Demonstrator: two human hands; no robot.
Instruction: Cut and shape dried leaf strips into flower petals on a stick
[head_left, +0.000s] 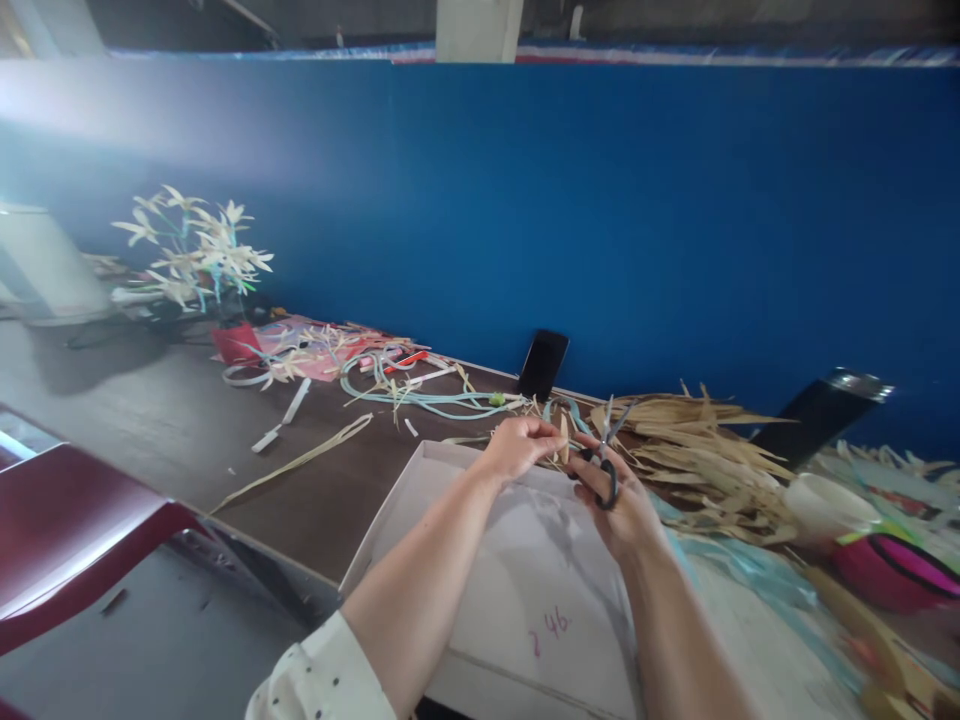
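My left hand [523, 446] pinches a small pale petal-shaped piece of dried husk [564, 440] between thumb and fingertips. Close beside it, my right hand [626, 510] has its fingers through the black handles of a pair of scissors [608, 445]. The scissor blades point up and stand slightly apart, away from the husk piece. The right fingertips meet the left ones around the piece, so I cannot tell if they grip it too. Both hands are above the far edge of a white cardboard box [510, 560] with handwritten marks.
Dried husks [697, 450] lie to the right, near a dark flask [821, 415] and a pink pouch [896, 570]. A phone [544, 365] leans on the blue partition [637, 220]. Pale blue cords [427, 402] and husk flowers [214, 250] in a red pot [238, 343] are left.
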